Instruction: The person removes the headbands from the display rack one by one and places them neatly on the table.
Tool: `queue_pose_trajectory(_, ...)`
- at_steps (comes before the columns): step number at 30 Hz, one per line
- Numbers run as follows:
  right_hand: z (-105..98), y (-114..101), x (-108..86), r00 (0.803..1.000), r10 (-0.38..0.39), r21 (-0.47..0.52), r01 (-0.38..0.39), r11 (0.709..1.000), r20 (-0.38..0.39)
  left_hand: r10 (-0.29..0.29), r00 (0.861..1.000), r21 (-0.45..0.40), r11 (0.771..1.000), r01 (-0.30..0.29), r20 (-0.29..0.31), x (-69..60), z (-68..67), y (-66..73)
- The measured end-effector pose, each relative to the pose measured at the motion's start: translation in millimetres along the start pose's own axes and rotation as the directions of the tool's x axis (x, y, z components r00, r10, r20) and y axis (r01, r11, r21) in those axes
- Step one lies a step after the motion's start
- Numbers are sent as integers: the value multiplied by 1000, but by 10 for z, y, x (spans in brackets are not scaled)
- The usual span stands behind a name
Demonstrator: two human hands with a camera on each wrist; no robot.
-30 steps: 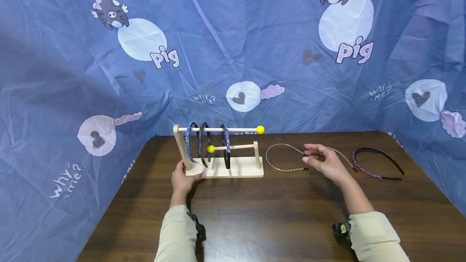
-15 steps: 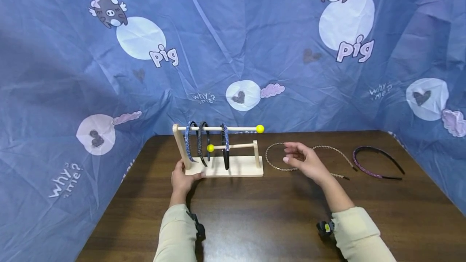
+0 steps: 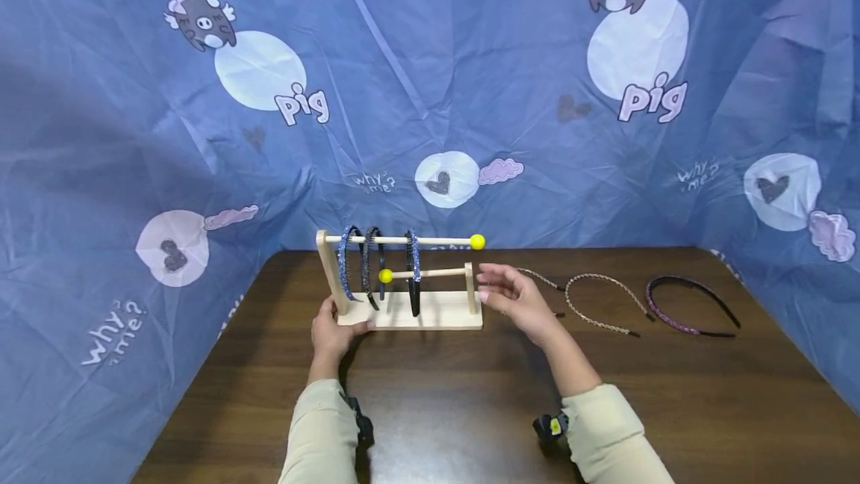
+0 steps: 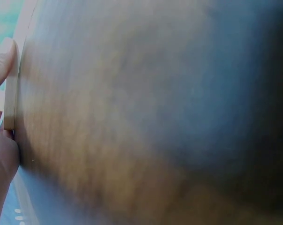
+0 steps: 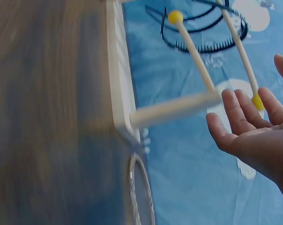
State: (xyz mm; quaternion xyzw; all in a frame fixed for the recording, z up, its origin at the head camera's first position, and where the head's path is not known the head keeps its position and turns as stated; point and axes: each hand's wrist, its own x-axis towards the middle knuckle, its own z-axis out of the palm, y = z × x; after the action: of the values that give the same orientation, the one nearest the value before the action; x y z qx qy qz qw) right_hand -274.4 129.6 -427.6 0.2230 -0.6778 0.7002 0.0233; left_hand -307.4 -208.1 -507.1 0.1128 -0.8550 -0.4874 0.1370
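A pale wooden headband stand (image 3: 443,312) with two yellow-tipped rods is on the table. My left hand (image 3: 334,337) grips the left end of its base, the thumb on top; the left wrist view catches only thumb and palm at the board's edge. On the upper rod hang a blue glittery headband (image 3: 343,264), a black one (image 3: 366,267) and another blue-and-black one (image 3: 414,267). By the stand's right post, my right hand (image 3: 519,303) holds nothing, fingers loosely bent and apart, as the right wrist view (image 5: 258,129) confirms. It partly hides a braided headband (image 3: 540,278).
Further right lie a gold braided headband (image 3: 601,326) and a purple-and-black headband (image 3: 672,322). The brown table (image 3: 430,402) ends against a blue printed cloth (image 3: 376,95) at the back and sides.
My right hand has moved left, from above the braided headbands to the stand's right end, uncovering the gold one. My left hand has kept its grip on the base.
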Motion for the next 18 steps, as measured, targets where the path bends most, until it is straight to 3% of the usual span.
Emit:
queue_pose_trajectory(6, 289, 73, -8, 1000, -8, 92, 9, 996, -17, -19, 1000, 16, 1000, 18, 24, -49, 18, -24)
queue_pose_trajectory(11, 527, 74, 10, 998, 22, 180, -11, 984, -61, 3, 1000, 16, 1000, -3, 11, -24, 28, -32)
queue_pose_trajectory(13, 611, 58, 50, 997, 33, 179, -19, 984, -76, 18, 1000, 10, 1000, -18, 5, -6, 27, -29)
queue_pose_trajectory(18, 765, 17, 171, 996, 34, 111, -25, 993, -85, -10, 1000, -3, 1000, 10, 12, 26, 8, -10)
